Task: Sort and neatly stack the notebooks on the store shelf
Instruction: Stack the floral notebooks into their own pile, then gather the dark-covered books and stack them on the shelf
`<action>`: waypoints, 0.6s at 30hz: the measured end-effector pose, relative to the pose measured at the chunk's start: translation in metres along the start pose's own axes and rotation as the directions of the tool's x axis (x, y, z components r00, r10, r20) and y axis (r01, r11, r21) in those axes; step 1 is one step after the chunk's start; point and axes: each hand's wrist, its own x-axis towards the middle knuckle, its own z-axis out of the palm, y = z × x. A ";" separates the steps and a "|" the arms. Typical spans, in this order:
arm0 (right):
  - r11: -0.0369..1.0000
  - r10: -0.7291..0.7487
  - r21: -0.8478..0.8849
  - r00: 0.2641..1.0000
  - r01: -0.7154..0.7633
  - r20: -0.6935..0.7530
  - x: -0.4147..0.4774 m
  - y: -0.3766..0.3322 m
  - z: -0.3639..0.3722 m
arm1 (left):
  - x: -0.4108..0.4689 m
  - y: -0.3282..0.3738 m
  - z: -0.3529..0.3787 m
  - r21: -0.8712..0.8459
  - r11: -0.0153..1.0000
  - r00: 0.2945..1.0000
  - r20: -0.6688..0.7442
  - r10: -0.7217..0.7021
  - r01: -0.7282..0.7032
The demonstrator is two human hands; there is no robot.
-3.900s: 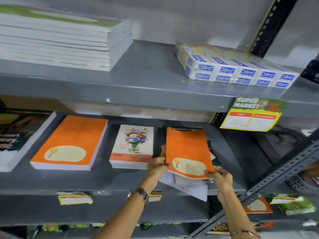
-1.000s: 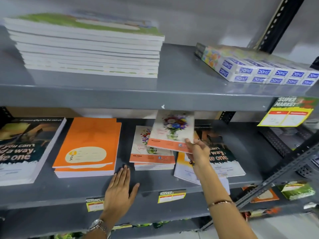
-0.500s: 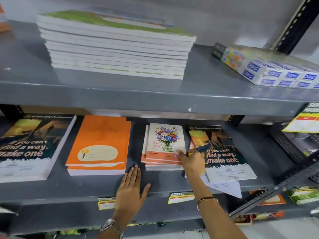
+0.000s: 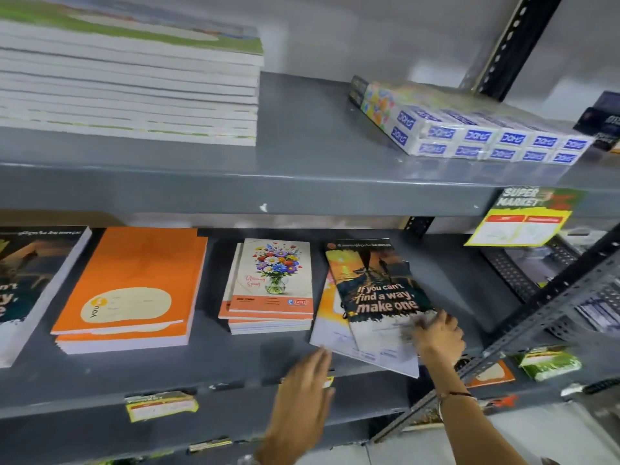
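On the middle grey shelf [image 4: 214, 367] lie an orange notebook stack [image 4: 134, 290], a flower-cover notebook stack [image 4: 271, 283] and, right of it, a loose skewed pile topped by a dark "If you can't find a way, make one" notebook [image 4: 375, 290]. My right hand [image 4: 436, 333] rests on that notebook's lower right corner, fingers blurred, touching the cover. My left hand [image 4: 308, 374] hovers open over the shelf's front edge, just left of the pile's lowest sheets [image 4: 335, 337]. At far left sits another dark-cover stack [image 4: 30, 283].
The upper shelf carries a tall stack of large white-edged books [image 4: 134, 95] and a wrapped pack of small blue-labelled boxes [image 4: 469, 129]. A yellow supermarket price tag [image 4: 523, 223] hangs at right. A slanted metal brace [image 4: 536, 313] crosses the lower right.
My right hand has left the flower-cover stack and moved right to the dark notebook's lower corner. My left hand has lifted off the shelf and moved right toward the loose pile.
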 end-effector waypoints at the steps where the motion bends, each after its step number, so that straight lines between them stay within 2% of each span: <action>1: 1.000 0.018 -0.004 0.998 -0.018 0.067 0.007 0.007 -0.001 | 0.014 0.018 0.006 -0.041 0.999 0.999 -0.030 0.032 -0.034; 3: 1.000 0.005 0.029 0.989 -0.010 0.149 0.018 0.022 -0.002 | 0.047 0.050 0.014 -0.095 0.995 0.998 -0.060 0.013 -0.018; 5: 0.999 -0.037 0.012 0.985 0.035 0.168 0.026 0.030 -0.002 | 0.076 0.068 0.015 -0.212 0.963 0.987 0.035 -0.159 0.163; 7: 0.997 -0.048 0.074 0.980 0.035 0.193 0.035 0.037 -0.005 | 0.097 0.078 0.016 -0.273 0.876 0.916 0.168 -0.364 0.398; 9: 0.965 -0.021 0.259 0.965 -0.048 0.260 0.041 0.041 -0.008 | 0.110 0.081 0.013 -0.239 0.794 0.819 0.307 -0.484 0.559; 11: 0.851 0.025 0.481 0.932 -0.210 0.362 0.044 0.047 -0.011 | 0.117 0.076 0.010 -0.243 0.724 0.753 0.362 -0.550 0.645; 14: 0.573 0.011 0.713 0.874 -0.404 0.486 0.041 0.062 -0.019 | 0.125 0.067 0.001 -0.380 0.573 0.688 0.408 -0.600 0.726; 16: 0.484 -0.021 0.768 0.872 -0.420 0.490 0.036 0.072 -0.025 | 0.126 0.068 -0.008 -0.470 0.506 0.690 0.464 -0.555 0.723; 18: 0.434 -0.030 0.799 0.880 -0.416 0.474 0.030 0.078 -0.028 | 0.130 0.074 -0.013 -0.517 0.519 0.731 0.451 -0.512 0.681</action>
